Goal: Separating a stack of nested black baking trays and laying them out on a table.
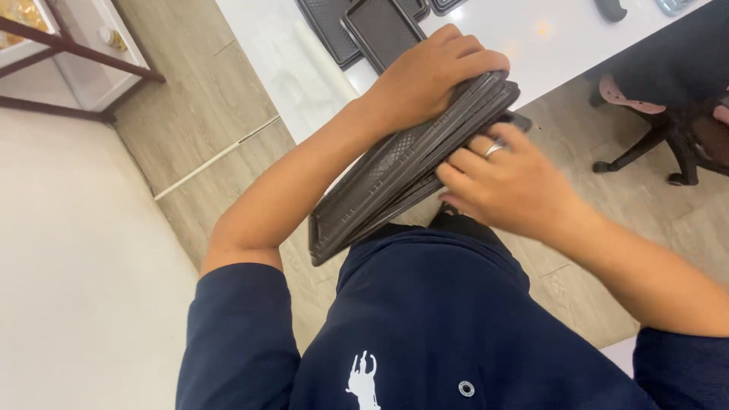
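Left hand (425,80): clamped over top edge of stacked dark plastic trays (402,171), steadying them.
Right hand (505,182): fingers curled, gripping stack's lower side.
Worktop (304,76): beyond stack, more trays (364,26).

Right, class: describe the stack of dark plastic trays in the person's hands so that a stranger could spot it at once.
Start at the white table and come toward the navy shirt. The stack of dark brown plastic trays is tilted there between the left hand and right hand. Unlike the flat black trays on the table, it is held.
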